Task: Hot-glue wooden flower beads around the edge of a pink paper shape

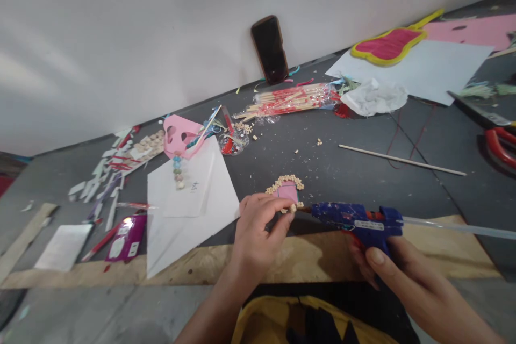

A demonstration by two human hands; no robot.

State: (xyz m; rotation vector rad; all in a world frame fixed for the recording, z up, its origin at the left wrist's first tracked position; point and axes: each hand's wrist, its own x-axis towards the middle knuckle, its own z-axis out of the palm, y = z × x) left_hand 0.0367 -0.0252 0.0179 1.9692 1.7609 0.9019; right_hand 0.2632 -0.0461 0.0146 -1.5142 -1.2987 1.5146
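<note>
Over a dark grey tabletop (278,156), a person's left hand (260,228) pinches small, pale, wood-like bits (293,208) between thumb and fingers at the near edge of a small, flat pink panel (287,191), whose far edge is lined with more of them. The right hand (397,269) wraps the grip of a dark blue plastic glue gun (342,215), its nozzle just beside the left fingertips; whether they touch cannot be told. A long, translucent glue stick (455,227) juts from the gun's rear. The panel looks light and thin, its pale edging likely easy to knock loose, so it is best held lightly by its bare edge; the gun, probably heavier and rigid, is best held by its handle, clear of a likely hot tip. A white label (368,224) on the gun's side carries print too small to read. A brief handwritten mark on white paper (194,186) and the lettering on a shiny purple packet (127,237) also defy reading.
</note>
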